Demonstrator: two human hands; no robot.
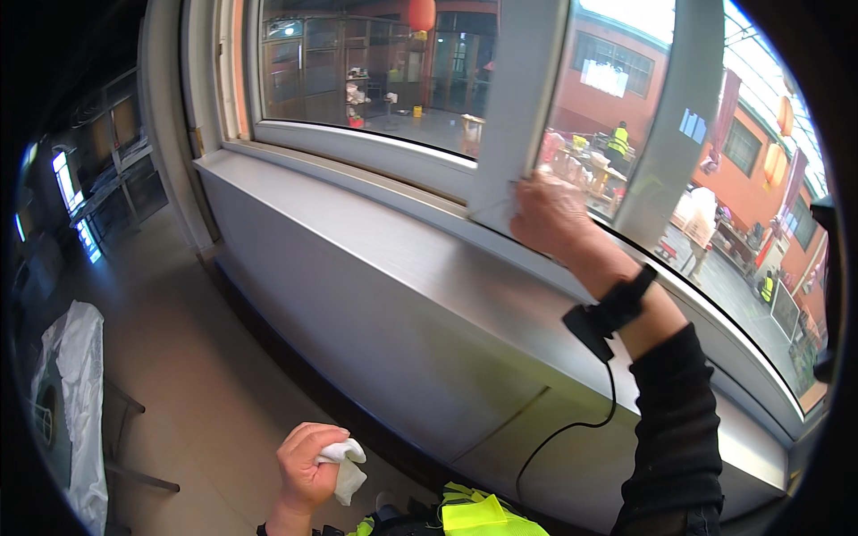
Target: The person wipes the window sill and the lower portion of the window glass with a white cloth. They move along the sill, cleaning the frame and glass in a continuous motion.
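Observation:
My left hand [306, 467] is closed around a crumpled white cloth or paper wipe [348, 467], part of which hangs below the fingers. Up at the window, my right hand [548, 211] presses with bent fingers against the lower corner of the pale window sash [513, 127]. Its fingertips are hidden, so whether it grips anything there cannot be told. Around the right wrist is a black strap with a small device [606, 315], from which a black cable [570, 429] runs down. Beneath that arm extends the smooth window sill ledge [375, 234].
Window glass [375, 74] spans the upper view; beyond it a person in a yellow vest [618, 139] stands in a courtyard with red lanterns [422, 15]. At left, a table under plastic sheeting [84, 375] has metal legs [141, 477] jutting over the floor [181, 375].

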